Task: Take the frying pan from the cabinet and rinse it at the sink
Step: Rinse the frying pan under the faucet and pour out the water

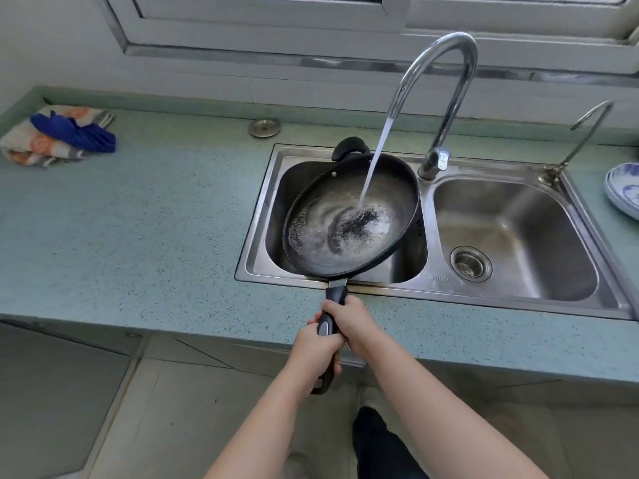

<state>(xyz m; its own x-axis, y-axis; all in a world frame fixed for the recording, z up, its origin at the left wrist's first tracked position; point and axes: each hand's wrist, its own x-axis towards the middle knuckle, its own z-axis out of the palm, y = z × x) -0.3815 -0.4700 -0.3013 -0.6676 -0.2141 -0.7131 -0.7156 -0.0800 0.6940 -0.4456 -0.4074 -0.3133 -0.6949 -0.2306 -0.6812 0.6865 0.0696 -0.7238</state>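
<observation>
Frying pan (349,216) rinsing is under way: the pan is sitting tilted over the left basin of the double sink (428,288), its far loop handle rising near the back rim and its long handle (330,326) reaching out over the front edge of the green counter (138,219). The right basin is lying bare beside it, drain showing. Water (375,160) is falling from the tall curved faucet (446,98) and striking the pan's floor right of centre, swirling and pooling toward the lower left side. Both hands are gripping the long handle: the right hand (352,321) is wrapped tight around it nearer the pan, and the left hand (316,350) is closed around it just behind, the two touching. Whether the pan's underside is resting on the sink rim or hanging free is hard to tell from this angle.

Farther off, a folded cloth (55,136) is lying at the counter's left end, and a blue-patterned dish (624,191) is peeking in at the right.

Judging by this, fetching from the cabinet is done and the rinse is the step in hand. The next move probably calls for tipping the pan to swirl and pour the water out into the basin, keeping a firm two-handed hold against the shifting weight.
</observation>
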